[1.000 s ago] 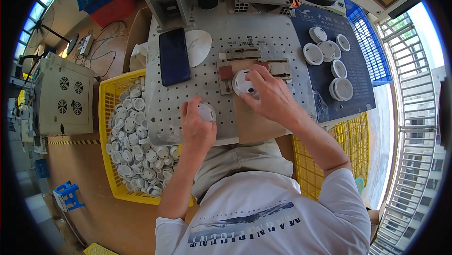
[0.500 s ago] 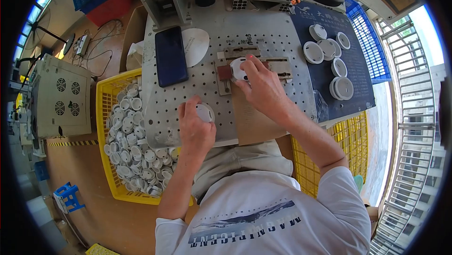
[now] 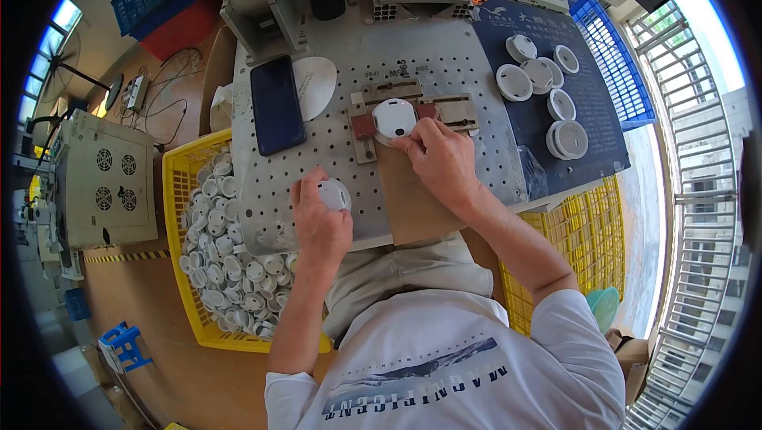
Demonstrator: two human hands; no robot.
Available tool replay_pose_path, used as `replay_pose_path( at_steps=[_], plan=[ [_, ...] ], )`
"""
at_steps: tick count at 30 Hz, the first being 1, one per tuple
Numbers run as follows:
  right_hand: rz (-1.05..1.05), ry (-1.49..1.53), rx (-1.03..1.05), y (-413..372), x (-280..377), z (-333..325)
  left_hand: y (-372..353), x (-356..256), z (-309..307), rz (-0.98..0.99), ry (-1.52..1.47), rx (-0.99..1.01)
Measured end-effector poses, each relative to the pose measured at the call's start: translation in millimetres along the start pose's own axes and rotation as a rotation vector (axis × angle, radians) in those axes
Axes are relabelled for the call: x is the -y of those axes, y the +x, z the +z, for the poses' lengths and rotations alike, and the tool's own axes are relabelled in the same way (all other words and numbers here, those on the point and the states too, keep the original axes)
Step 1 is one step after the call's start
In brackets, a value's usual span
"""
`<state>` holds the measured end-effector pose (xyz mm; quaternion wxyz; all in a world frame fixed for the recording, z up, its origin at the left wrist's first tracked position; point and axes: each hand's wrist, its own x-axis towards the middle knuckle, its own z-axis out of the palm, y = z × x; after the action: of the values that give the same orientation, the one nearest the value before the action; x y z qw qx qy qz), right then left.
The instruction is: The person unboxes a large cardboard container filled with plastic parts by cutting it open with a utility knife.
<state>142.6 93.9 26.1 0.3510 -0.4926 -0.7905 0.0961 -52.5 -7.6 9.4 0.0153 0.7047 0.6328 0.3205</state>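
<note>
A white round plastic cover (image 3: pixel 394 119) with small dark slots sits between the reddish-brown jaws of a metal fixture (image 3: pixel 365 150). My right hand (image 3: pixel 444 162) is at its lower right edge, thumb and bent fingers closed against the rim. To the lower left, my left hand (image 3: pixel 321 220) grips another white round cover (image 3: pixel 336 195) just above the perforated metal plate (image 3: pixel 270 184). Part of that cover is hidden behind my fingers.
A phone (image 3: pixel 276 105) lies on the plate over a pale disc (image 3: pixel 319 85). Several white covers (image 3: pixel 514 82) rest on a dark board (image 3: pixel 571 97) at right. A yellow basket (image 3: pixel 181 287) full of similar covers stands at left, another yellow basket (image 3: pixel 591 228) at lower right.
My right hand has slid from the top of the fixture cover down to its lower right edge, leaving its face uncovered. My left hand keeps its cover. The whole view has shifted slightly.
</note>
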Motion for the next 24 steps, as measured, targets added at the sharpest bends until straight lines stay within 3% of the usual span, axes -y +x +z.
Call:
replay_pose_path(
  at_steps=[6,8,10,14,16,19,20,24],
  plan=[
    [-0.006,0.040,0.003,0.5,-2.8,0.0,-10.0,5.3,-20.6,-0.051,-0.187,-0.069],
    [-0.005,0.056,0.015,-0.3,-4.0,-0.6,-24.5,13.5,-50.8,-0.276,-0.277,-0.231],
    [0.005,0.053,0.024,0.0,-4.3,-1.1,-50.5,44.4,-80.1,-0.380,-0.226,-0.340],
    [0.030,0.080,0.043,0.8,-4.7,-1.8,-141.5,156.5,-139.4,-0.707,0.163,-0.399],
    [0.030,0.084,0.043,0.7,-6.9,-0.8,-165.0,182.3,-164.2,-0.932,0.233,-0.436],
    [0.032,0.094,0.042,0.2,-8.7,-0.7,-166.8,207.9,-184.7,-0.866,0.447,-0.534],
    [0.030,0.104,0.047,-0.3,-8.9,-0.9,-162.2,212.8,-182.9,-0.864,0.396,-0.534],
    [0.040,0.110,0.046,-1.3,-8.8,-4.5,-48.3,141.6,-120.5,-0.481,0.120,-0.371]
  ],
)
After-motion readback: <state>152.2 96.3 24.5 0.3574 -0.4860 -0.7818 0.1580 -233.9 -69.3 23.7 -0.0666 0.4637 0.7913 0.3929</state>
